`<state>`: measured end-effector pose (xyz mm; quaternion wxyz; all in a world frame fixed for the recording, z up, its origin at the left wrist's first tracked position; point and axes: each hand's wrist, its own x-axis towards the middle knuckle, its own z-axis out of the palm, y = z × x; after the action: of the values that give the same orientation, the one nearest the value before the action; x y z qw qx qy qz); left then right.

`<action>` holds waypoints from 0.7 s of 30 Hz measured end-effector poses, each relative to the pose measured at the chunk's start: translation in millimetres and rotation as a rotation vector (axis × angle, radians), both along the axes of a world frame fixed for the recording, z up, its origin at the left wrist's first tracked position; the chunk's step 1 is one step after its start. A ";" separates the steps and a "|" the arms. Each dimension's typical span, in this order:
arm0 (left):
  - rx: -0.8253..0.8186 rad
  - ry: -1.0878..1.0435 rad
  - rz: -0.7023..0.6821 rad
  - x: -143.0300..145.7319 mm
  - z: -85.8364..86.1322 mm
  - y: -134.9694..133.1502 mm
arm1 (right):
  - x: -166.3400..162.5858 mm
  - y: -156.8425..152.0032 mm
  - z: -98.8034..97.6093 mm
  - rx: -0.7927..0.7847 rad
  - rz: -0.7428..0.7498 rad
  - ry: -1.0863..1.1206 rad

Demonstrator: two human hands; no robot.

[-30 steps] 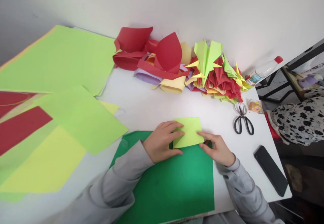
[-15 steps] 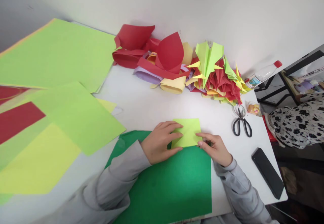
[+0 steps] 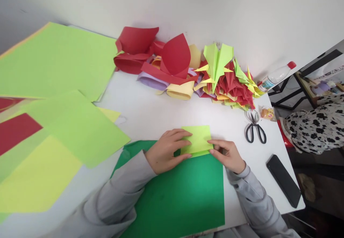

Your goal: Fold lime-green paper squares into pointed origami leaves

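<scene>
Both hands are steadying a folded lime-green paper point(image 3: 198, 138) over the far edge of the dark-green sheet point(image 3: 185, 198).
The left hand point(image 3: 166, 152) is resting with fingers spread, fingertips touching the paper's left part; the right hand point(image 3: 231, 156) is touching its right edge, thumb and forefinger slightly apart, whether pinching I cannot tell. Black-handled scissors point(image 3: 250, 134) are lying right of the sheet, farther back.
</scene>
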<state>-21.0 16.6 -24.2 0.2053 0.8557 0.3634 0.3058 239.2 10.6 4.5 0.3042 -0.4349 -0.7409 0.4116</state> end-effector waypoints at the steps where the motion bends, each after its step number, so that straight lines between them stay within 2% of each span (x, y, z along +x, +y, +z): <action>1: 0.007 0.002 -0.001 -0.1 0.2 0.0 | -1.2 -0.1 0.5 0.080 -0.022 -0.039; 5: 0.044 0.019 -0.002 2.2 0.7 -1.9 | -4.0 1.9 0.7 0.419 0.009 -0.252; 8: 0.063 0.043 -0.016 6.8 1.1 -5.6 | -3.3 5.0 -3.7 0.541 0.115 -0.341; 11: 0.074 0.038 -0.022 10.3 1.3 -8.4 | -2.2 7.8 -8.7 0.551 0.154 -0.314; 15: 0.095 -0.021 -0.033 7.5 2.8 -8.2 | -2.7 11.1 -10.4 0.497 0.120 -0.264; 18: 0.088 -0.015 -0.099 1.8 5.5 -9.0 | -2.7 13.0 -10.1 0.473 0.095 -0.246; 21: 0.095 0.016 -0.148 -2.3 6.9 -12.8 | -0.1 13.4 -11.0 0.475 0.151 -0.251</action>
<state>-23.3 3.9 -17.4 0.1838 0.8914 0.2857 0.2999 239.1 24.0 -6.5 0.2717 -0.3426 -0.8788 0.1909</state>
